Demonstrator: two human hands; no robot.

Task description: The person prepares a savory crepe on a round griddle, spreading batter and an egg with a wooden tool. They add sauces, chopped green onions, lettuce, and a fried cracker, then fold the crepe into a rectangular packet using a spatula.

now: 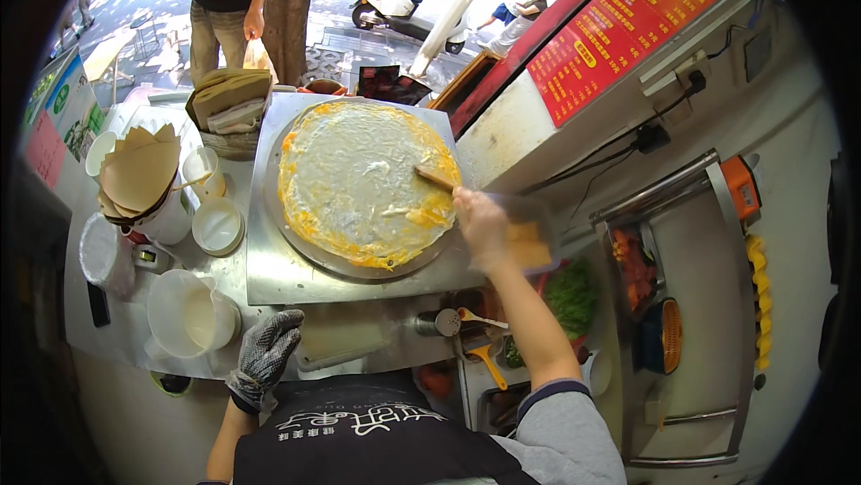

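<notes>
A translucent pitcher stands near the front edge of the counter, toward its left corner. Just right of it, the gloved left hand hangs over that front edge, fingers bent together; nothing shows in it, and I cannot tell whether the palm closes on anything. Beyond, the egg-streaked pancake lies flat on the round griddle, set on a square steel plate whose front edge stays bare. The pancake looks thin, light and limp, probably slippery where the egg is moist and easily torn, so it is best lifted by its rim with something flat and wide underneath, never pinched mid-sheet. At its right rim, the right hand grips a wooden spreader; that looks light and stiff, best held at the outer end, clear of the likely hot griddle
</notes>
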